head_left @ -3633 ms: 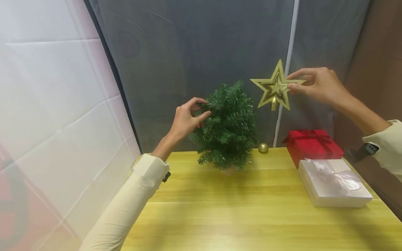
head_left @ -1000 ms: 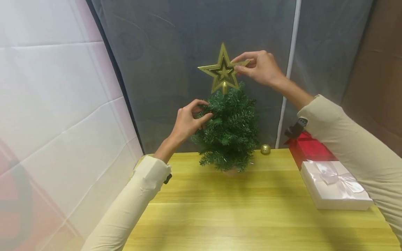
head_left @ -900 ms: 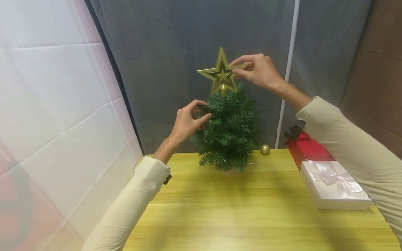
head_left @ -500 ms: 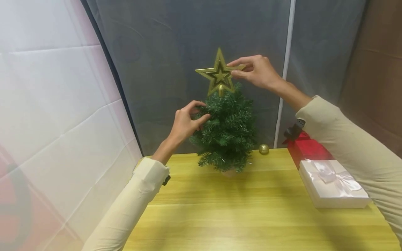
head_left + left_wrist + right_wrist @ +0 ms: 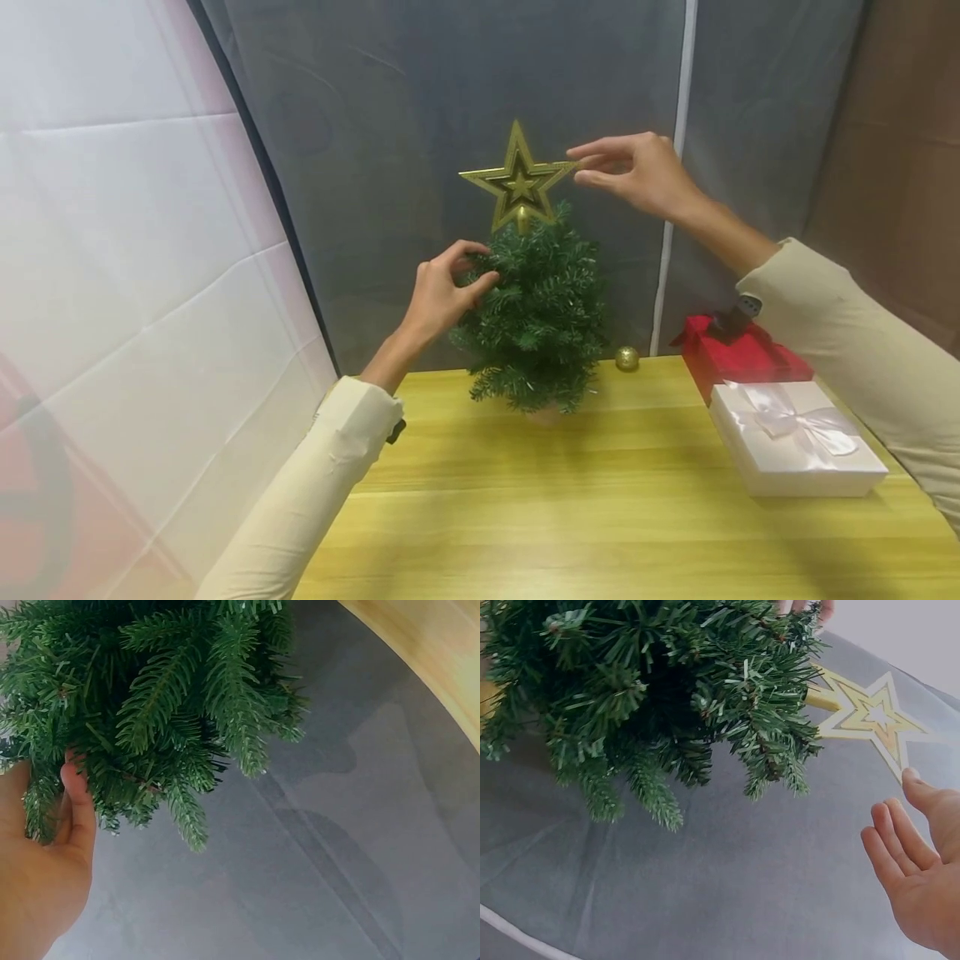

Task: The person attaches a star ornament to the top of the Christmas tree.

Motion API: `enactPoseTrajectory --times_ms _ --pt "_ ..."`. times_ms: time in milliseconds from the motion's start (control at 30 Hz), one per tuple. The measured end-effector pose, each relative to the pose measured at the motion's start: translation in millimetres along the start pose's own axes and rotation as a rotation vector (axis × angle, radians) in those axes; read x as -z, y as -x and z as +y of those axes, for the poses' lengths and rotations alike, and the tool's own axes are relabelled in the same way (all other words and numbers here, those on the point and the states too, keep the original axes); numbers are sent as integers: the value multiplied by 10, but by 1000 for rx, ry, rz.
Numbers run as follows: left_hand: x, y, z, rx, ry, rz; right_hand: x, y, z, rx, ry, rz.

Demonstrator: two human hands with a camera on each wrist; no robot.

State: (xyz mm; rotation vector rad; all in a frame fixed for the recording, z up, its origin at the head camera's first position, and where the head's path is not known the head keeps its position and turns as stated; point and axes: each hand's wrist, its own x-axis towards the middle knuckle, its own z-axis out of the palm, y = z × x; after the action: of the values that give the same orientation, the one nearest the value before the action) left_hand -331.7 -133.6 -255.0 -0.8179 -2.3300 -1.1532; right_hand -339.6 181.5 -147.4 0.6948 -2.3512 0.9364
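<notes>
A small artificial Christmas tree (image 5: 536, 312) stands upright near the table's back edge, its foot mostly hidden by the lowest branches. On its top sits a gold star topper (image 5: 519, 185), upright, with its socket down among the needles. My left hand (image 5: 440, 287) holds the tree's upper left side; in the left wrist view its thumb and fingers (image 5: 79, 814) close around a sprig. My right hand (image 5: 648, 175) is just right of the star, fingers loosely extended and parted. In the right wrist view that hand's fingertips (image 5: 911, 774) are right at the star's lowest point.
A gold bauble (image 5: 627, 358) lies to the right of the tree on the yellow wooden table (image 5: 585, 517). At the right edge, a red gift box (image 5: 738, 354) stands behind a white gift box (image 5: 798, 437) with a satin bow. Grey fabric (image 5: 420, 133) hangs behind.
The right hand brought the star leftward from beside the tree and lowered it onto the top. It has now let go and drawn back slightly right. The left hand has stayed on the tree.
</notes>
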Motion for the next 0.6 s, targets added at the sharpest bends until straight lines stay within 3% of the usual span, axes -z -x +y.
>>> enactPoseTrajectory --times_ms 267,600 --pt "61 -35 -18 -38 -52 13 7 185 90 17 -20 7" --pt "193 50 -61 -47 20 14 -51 516 320 30 -2 -4"
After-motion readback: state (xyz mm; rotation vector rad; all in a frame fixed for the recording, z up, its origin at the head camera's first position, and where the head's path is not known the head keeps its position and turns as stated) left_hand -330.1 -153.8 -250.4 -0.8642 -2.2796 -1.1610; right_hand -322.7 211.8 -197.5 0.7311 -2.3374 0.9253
